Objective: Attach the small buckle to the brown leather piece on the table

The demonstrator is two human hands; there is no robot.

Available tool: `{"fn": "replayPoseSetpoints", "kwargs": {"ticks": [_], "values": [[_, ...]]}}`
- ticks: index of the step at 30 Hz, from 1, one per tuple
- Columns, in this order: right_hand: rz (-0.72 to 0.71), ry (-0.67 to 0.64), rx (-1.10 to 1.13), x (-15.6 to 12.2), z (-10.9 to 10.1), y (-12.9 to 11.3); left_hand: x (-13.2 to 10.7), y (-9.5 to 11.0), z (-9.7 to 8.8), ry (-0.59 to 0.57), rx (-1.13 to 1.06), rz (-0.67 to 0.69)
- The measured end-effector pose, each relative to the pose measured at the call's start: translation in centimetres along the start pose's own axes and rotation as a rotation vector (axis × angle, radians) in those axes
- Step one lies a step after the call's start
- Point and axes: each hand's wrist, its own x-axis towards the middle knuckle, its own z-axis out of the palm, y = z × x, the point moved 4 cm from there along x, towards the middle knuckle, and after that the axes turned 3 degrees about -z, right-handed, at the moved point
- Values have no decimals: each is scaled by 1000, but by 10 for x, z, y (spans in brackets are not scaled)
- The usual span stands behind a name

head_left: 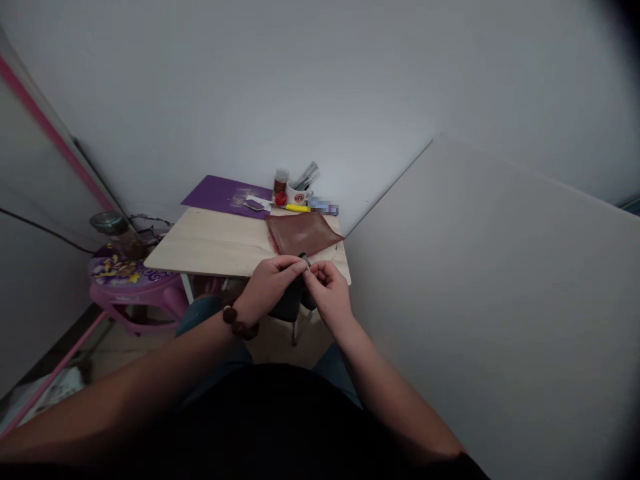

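My left hand [270,283] and my right hand [327,293] meet in front of the near edge of a small wooden table [215,243]. Both pinch a small dark object [304,260] between their fingertips; it is too small to name. A dark piece hangs below the hands. My left wrist carries a bracelet of brown beads [239,323]. Just beyond the hands a brown leather-like sheet [303,233] lies flat on the table.
At the table's back stand a purple mat [225,195], a white mug with tools [299,192], a small jar [281,180] and a yellow marker [298,208]. A pink stool [130,283] with a jar stands left. A white panel [490,300] rises right.
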Motion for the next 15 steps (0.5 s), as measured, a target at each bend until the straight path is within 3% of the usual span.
{"fn": "replayPoseSetpoints", "kwargs": {"ticks": [6,15], "values": [[32,13,22,0,1,1,0,-3,-1,8,32,7],[170,78,296,-2,0,11,1,-3,0,-21,26,32]]}}
